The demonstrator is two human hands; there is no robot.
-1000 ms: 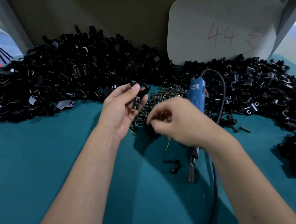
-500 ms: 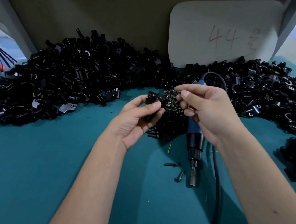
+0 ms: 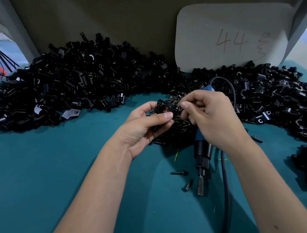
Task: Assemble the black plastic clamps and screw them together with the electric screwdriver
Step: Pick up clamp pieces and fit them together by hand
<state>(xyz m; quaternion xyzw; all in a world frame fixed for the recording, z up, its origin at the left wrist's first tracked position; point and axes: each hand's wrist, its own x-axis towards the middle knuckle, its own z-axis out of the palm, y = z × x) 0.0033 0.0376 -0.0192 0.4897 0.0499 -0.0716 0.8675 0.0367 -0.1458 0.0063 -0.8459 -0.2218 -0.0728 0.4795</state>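
- The left hand [image 3: 143,128] grips a black clamp [image 3: 166,108] above the teal table [image 3: 47,181], thumb across its near face, fingers curled behind it.
- The right hand [image 3: 211,120] has its fingertips pinched together just right of the clamp; whether they hold a screw cannot be told.
- The screwdriver [image 3: 202,151] lies on the table under the right hand, beside the screw pile [image 3: 177,130].

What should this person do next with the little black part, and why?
Probably seat a screw in the clamp. The left hand holds it above the screw pile, and the right hand's fingertips are pinched right beside it, though I can't make out a screw there. The electric screwdriver lies unused on the table.
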